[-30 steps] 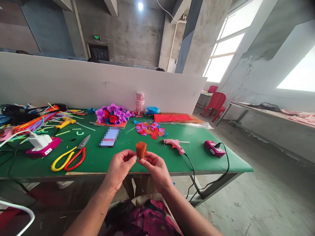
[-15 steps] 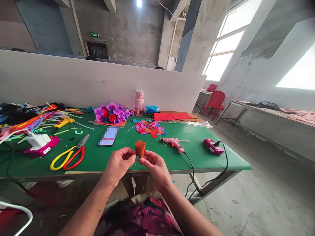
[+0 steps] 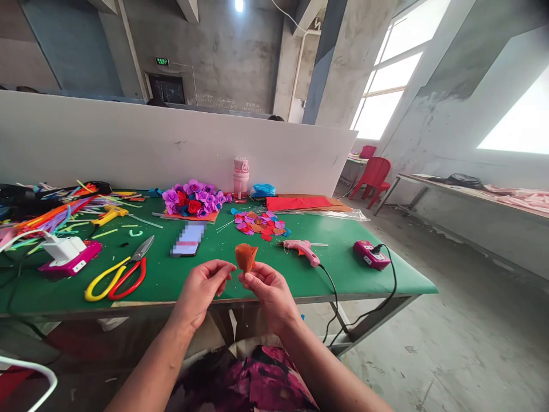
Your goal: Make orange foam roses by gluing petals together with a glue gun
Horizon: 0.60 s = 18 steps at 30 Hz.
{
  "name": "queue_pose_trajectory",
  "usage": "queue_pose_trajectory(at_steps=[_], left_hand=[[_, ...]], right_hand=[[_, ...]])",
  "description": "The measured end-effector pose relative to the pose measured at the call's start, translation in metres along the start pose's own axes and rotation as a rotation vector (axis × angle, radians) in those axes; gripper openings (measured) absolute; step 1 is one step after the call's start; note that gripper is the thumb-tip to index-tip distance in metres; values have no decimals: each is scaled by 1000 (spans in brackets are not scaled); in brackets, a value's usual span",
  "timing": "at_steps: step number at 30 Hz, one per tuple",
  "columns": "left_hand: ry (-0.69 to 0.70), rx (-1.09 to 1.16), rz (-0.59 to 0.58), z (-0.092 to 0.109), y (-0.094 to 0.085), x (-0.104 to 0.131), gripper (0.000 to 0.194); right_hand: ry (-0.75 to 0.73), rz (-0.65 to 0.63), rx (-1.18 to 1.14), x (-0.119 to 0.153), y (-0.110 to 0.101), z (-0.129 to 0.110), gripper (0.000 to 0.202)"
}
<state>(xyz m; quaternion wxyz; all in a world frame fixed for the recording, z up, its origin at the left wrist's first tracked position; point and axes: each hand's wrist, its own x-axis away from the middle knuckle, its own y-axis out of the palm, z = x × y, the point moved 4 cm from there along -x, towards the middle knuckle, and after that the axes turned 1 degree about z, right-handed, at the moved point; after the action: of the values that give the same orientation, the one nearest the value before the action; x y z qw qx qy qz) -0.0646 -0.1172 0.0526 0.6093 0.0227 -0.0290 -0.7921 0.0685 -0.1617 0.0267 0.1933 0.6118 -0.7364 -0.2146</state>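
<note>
A small orange-brown paper flower (image 3: 246, 257), cupped in shape, is held above the front edge of the table. My right hand (image 3: 268, 289) pinches it at its base between thumb and fingers. Just left of the flower, my left hand (image 3: 208, 286) has its thumb and index fingertip together, with a small gap to the petals and nothing visible between them. Beyond the hands lies a pile of loose red, purple and brown petals (image 3: 259, 225). A pink glue gun (image 3: 302, 250) rests to the right, its cord hanging over the edge.
On the green table (image 3: 338, 229) are scissors (image 3: 122, 269), a phone (image 3: 187, 238), finished purple and red flowers (image 3: 195, 197), a pink bottle (image 3: 241, 180), red sheets (image 3: 298, 203), a yellow glue gun (image 3: 110, 215) and two magenta power sockets. A white partition (image 3: 171, 143) stands behind.
My left fingers have come off the flower and sit slightly left of it. The flower has turned a little in my right hand, which keeps its hold.
</note>
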Motion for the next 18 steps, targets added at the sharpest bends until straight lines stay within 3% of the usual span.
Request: queue_pose_trajectory(at_steps=[3,9,18], left_hand=[[18,41,-64,-3,7,0,29],[49,134,-70,-2,12,0,27],[-72,118,-20,-14,5,3,32]], right_hand=[[16,-22,-30,2,3,1,35],[31,-56,-21,4,7,0,35],[-42,4,79,2,7,2,41]])
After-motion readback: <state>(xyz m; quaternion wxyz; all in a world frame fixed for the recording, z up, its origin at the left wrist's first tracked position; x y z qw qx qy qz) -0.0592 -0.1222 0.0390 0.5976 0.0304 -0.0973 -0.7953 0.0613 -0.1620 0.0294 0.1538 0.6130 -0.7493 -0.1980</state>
